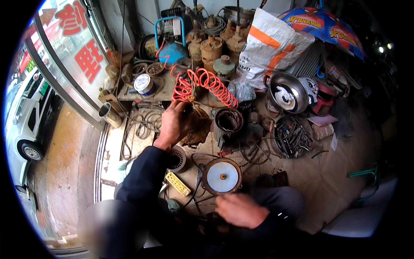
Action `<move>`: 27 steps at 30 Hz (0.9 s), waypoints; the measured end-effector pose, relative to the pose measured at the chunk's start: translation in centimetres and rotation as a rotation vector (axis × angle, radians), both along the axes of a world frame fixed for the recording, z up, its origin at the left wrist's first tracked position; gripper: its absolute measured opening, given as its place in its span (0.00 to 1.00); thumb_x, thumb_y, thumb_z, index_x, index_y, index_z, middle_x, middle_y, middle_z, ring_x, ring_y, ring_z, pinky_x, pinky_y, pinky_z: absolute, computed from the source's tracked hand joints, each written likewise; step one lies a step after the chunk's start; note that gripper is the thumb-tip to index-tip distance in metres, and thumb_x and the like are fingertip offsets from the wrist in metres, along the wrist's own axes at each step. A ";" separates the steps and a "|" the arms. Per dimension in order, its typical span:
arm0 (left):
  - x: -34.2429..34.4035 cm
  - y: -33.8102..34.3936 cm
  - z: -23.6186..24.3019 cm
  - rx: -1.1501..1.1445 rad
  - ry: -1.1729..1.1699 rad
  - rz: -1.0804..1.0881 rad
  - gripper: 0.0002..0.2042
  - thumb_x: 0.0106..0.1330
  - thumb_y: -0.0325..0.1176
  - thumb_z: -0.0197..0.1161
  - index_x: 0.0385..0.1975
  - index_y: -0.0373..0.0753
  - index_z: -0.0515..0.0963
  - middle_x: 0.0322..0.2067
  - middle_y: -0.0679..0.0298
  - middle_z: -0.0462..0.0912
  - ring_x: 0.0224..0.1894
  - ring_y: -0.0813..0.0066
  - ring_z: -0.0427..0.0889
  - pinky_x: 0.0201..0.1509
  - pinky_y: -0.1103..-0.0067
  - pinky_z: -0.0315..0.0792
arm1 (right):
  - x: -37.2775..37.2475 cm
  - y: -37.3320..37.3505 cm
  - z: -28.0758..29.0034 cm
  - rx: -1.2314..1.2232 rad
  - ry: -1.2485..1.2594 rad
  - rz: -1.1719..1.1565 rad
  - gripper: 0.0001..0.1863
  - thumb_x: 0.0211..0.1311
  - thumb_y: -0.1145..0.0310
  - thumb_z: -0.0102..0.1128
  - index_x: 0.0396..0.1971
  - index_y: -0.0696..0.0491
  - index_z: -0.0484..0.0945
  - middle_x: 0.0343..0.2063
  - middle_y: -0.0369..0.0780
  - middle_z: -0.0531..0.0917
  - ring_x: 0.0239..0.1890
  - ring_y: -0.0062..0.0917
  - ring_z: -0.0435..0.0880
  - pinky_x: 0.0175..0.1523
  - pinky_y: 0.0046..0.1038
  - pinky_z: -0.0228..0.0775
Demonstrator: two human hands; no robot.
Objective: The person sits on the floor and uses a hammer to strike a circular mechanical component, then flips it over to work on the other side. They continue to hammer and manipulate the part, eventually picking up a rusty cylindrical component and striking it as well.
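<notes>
Your 2 hands are well apart. Your left hand point(174, 125) is curled at the upper side of the rusty casting point(199, 131), near the red coil hose point(181, 92); its fingertips are partly hidden, so its grip cannot be told. Your right hand point(241, 210), blurred, lies just beside the lower rim of the white disc point(217, 169); whether it holds anything cannot be told. The disc sits face up in 1 rusty ring point(205, 186), right of the yellow power strip point(178, 184). 1 tub point(144, 86) stands on the table point(165, 91) behind.
</notes>
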State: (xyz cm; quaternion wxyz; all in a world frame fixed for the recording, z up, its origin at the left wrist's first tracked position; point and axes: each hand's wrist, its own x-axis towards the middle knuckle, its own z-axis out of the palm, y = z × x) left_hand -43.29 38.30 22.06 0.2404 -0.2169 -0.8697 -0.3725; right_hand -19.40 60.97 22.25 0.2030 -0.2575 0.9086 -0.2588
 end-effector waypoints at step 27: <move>-0.2 3.4 2.4 0.096 -0.330 -0.301 0.14 0.58 0.31 0.78 0.42 0.33 0.85 0.37 0.55 0.85 0.39 0.66 0.86 0.45 0.72 0.80 | -20.7 -2.6 -1.3 -0.540 0.411 -0.460 0.20 0.47 0.70 0.79 0.41 0.61 0.84 0.38 0.44 0.88 0.43 0.35 0.86 0.51 0.34 0.77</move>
